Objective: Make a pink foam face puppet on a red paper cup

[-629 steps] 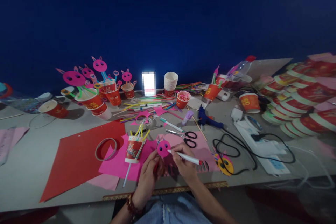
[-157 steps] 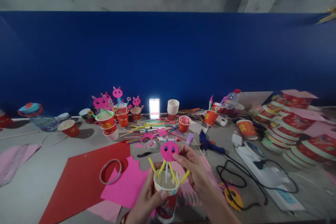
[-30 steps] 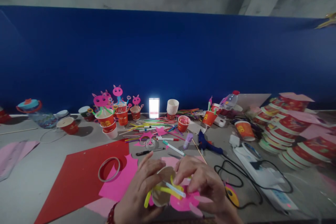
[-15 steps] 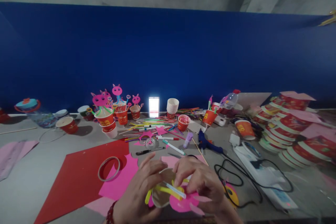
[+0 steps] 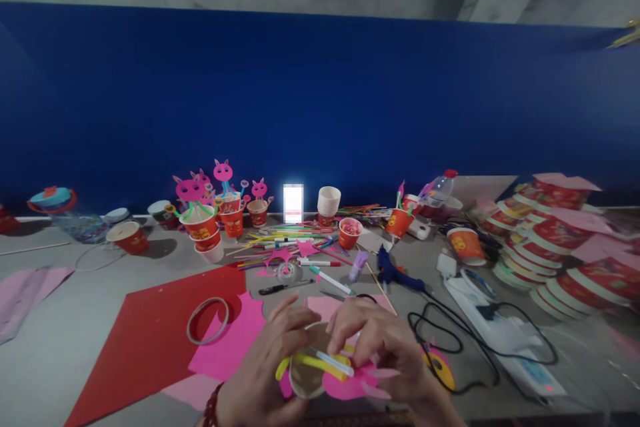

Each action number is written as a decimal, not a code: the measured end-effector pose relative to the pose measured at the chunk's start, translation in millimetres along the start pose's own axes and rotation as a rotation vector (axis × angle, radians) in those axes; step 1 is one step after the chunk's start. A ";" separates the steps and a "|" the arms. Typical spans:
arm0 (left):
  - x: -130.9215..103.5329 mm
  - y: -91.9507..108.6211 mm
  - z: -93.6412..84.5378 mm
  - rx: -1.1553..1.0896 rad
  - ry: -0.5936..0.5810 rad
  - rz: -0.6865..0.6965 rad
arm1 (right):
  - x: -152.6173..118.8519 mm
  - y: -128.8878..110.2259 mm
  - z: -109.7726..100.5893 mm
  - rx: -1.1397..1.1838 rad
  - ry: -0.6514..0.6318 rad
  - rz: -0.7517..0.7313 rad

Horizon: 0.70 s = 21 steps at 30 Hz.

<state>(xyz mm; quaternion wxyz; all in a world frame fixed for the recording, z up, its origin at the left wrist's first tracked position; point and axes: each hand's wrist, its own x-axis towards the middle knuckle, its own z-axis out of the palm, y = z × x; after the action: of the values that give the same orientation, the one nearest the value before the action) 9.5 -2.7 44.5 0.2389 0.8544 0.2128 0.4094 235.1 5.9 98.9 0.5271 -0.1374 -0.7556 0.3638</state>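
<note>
Close to me at the lower middle, a paper cup (image 5: 309, 383) lies tilted with its opening facing me. My left hand (image 5: 267, 363) is wrapped round the cup's left side. Yellow straws (image 5: 320, 365) and a whitish straw (image 5: 333, 360) cross the cup's mouth. A pink paper animal head with pointed ears (image 5: 350, 383) is attached at the straws, on the right. My right hand (image 5: 383, 340) has its fingers closed on the straws beside that head. The fingertips partly hide what they pinch.
A blue glue gun (image 5: 395, 272) and a white power strip (image 5: 505, 333) with black cords lie to the right. Stacked red paper bowls (image 5: 545, 247) stand beyond. Red card (image 5: 150, 320) with a tape ring (image 5: 207, 321) lies left. Finished cup figures (image 5: 200, 220), markers (image 5: 333, 280) and straws are at the back.
Both hands keep their hold on the cup and straws. My right fingers have shifted only slightly; the rest looks the same.
</note>
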 end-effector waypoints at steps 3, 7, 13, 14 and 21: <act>-1.2 -2.3 3.0 -0.033 -0.016 0.003 | 1.7 3.0 2.0 -0.008 0.018 -0.022; -3.7 -2.9 7.2 -0.121 -0.003 -0.003 | 0.7 7.2 3.8 -0.002 0.060 -0.050; -7.5 11.9 19.8 -0.552 0.021 -0.412 | 0.0 13.3 2.4 0.054 0.205 0.345; -8.4 13.4 22.3 -0.662 0.021 -0.502 | 0.5 15.5 2.0 0.050 0.238 0.427; -2.5 16.6 28.9 -1.138 0.140 -0.742 | 4.8 28.4 0.3 0.215 0.284 0.717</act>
<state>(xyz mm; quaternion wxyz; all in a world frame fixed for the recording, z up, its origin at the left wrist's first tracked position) 34.0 -24.1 36.8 0.7613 0.4377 0.2582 0.4028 227.9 28.5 82.5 0.4774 -0.3853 -0.5369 0.5791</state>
